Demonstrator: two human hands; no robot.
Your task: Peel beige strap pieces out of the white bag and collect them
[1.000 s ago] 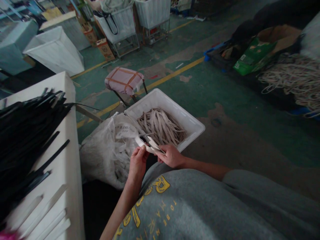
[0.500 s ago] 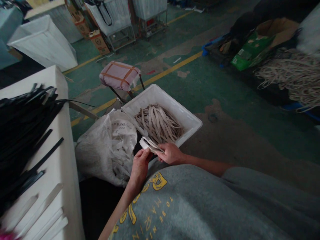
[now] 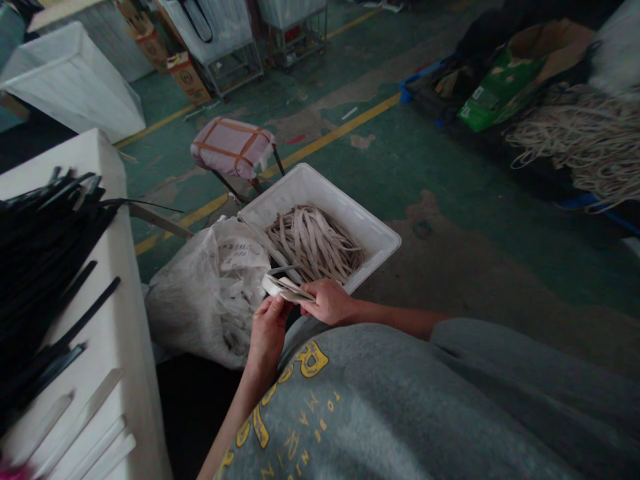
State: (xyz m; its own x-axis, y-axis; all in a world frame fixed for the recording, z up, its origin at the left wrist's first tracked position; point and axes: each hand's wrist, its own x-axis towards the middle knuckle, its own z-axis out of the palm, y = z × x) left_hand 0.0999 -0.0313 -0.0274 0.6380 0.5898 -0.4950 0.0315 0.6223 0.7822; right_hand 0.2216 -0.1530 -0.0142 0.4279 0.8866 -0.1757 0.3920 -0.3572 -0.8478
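Observation:
Just in front of my body, both hands are on a small bundle of pale flat strips [image 3: 290, 291] with a white end toward the left. My left hand [image 3: 270, 323] is closed, thumb and fingers pinching the bundle near that white end. From the other side my right hand [image 3: 327, 302] grips the same strips, its fingers wrapped round them. Right beyond the hands a white plastic bin [image 3: 380, 243] holds a loose heap of beige straps [image 3: 320, 240]. Left of it stands a whitish translucent sack [image 3: 195, 293] with pale pieces inside.
On my left a white-topped table [image 3: 107, 233] carries black strips [image 3: 45, 253] and several pale ones. A padded stool [image 3: 233, 145] stands beyond the bin. At the right lie a green carton [image 3: 500, 93] and a heap of cords [image 3: 585, 143]. Wheeled carts [image 3: 215, 40] stand farther back.
The whole view has shifted slightly, so everything sits a little farther left and higher. The strips in my hands have turned a little flatter, with both hands still on them.

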